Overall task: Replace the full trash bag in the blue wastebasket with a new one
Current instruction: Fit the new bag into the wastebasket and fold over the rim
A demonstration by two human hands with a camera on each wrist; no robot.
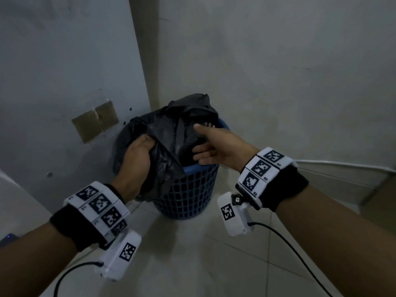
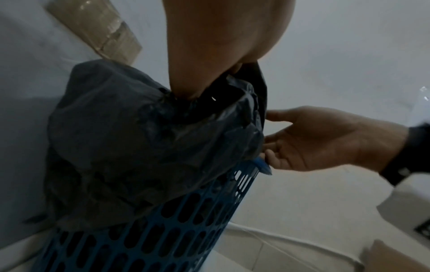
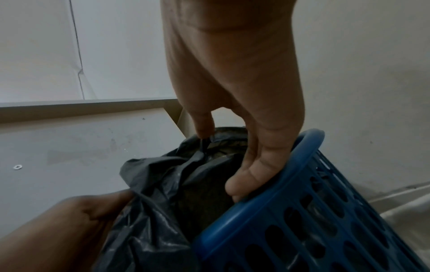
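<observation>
Blue wastebasket on tiled floor, in a wall corner, lined with black trash bag draped over its rim on the left side. Left hand at the near-left rim, fingers curled round a bunched fold of bag. Right hand over the right rim, fingers relaxed and slightly spread, tips inside the basket touching the bag; thumb extended toward the bag's raised edge. Brown taped patch on left wall panel.

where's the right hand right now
In the head view, the right hand reaches, fingers open, over the blue wastebasket rim beside the black trash bag.
</observation>
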